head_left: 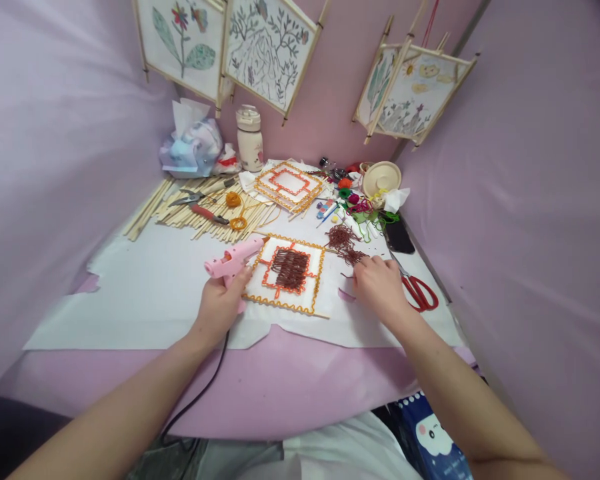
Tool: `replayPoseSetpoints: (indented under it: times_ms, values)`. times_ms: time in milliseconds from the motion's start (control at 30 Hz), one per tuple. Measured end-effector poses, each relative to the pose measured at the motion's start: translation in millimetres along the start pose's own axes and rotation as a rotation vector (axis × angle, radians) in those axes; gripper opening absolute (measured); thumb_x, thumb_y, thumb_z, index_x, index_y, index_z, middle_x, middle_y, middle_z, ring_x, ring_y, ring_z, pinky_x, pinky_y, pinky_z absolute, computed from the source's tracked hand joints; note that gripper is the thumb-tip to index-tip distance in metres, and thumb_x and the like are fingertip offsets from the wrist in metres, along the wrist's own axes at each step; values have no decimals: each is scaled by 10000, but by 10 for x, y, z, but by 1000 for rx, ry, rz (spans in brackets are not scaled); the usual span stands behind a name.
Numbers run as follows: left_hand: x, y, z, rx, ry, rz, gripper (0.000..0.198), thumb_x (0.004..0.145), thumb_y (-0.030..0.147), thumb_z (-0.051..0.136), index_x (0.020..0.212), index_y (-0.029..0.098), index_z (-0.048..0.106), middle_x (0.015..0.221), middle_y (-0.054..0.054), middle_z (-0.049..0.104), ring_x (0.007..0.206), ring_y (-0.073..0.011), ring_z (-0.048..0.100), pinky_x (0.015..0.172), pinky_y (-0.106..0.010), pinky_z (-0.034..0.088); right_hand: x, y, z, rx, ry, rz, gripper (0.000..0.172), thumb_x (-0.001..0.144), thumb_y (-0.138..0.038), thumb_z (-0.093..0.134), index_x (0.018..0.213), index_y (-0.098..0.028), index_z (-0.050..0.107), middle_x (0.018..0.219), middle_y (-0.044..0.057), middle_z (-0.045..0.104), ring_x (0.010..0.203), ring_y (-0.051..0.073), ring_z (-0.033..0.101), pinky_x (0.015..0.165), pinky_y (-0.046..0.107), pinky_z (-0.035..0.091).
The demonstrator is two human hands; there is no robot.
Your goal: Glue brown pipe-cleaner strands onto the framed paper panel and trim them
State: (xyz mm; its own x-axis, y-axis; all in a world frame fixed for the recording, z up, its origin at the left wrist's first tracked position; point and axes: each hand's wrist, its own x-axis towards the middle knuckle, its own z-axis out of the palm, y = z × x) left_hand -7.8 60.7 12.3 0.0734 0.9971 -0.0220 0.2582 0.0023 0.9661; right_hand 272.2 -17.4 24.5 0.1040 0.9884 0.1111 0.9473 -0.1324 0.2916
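Note:
My left hand [221, 298] is wrapped round the handle of a pink glue gun [234, 259], whose nozzle points right over the edge of a square panel [256, 291]. Wavy yellow yarn borders the white panel, with an orange yarn square inside it. Rows of brown yarn [291, 269] fill the middle. To the right of the panel, my right hand [379, 285] has its fingers pinched at the lower end of a loose pile of brown yarn pieces [344, 238]. What lies between those fingertips is hidden.
Red-handled scissors [421, 293] and a black phone [399, 237] lie right of my right hand. Behind are wooden sticks [180, 217], pliers [207, 213], a second yarn panel [289, 187], a bottle [250, 140] and tissues [193, 150]. Stick-framed lanterns [415, 90] hang above. The glue gun's cord [215, 373] drops over the front edge.

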Motion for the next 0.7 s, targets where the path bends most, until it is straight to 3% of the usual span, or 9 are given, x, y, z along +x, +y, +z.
replayPoseSetpoints:
  times_ms: [167,367,533,600,700]
  values:
    - [-13,44,-3,15,6,-37,343,753,509,579,668,181,527,474,46,410,448,-104,357,411,-229,281,71,-110,50,170,-22,-129,172,886,-166,522,775,-167,653,911,80,668,938,223,535,755,344,257]
    - [-10,1,4,66,9,-54,369,768,509,584,600,199,477,462,41,401,446,-110,361,417,-234,293,59,182,-51,90,148,9,173,922,-145,452,857,-156,611,854,83,662,807,210,556,712,344,245]
    - [-1,-50,3,66,3,-40,369,784,509,582,609,202,475,480,41,404,457,-115,374,426,-236,307,56,546,-237,45,-62,-167,172,878,-104,468,790,-181,594,784,67,645,714,196,536,642,340,213]
    - [-6,-50,0,61,0,-45,364,784,511,586,625,200,484,488,46,400,457,-113,375,425,-232,307,92,551,-295,24,-121,-189,182,839,-59,494,762,-185,601,762,68,645,709,200,547,636,341,199]
    - [-14,-37,-8,61,-8,-64,364,781,518,590,636,199,491,483,47,398,454,-114,384,423,-228,306,203,369,-310,8,-192,-254,194,804,-13,531,744,-174,621,770,84,662,751,216,588,649,343,207]
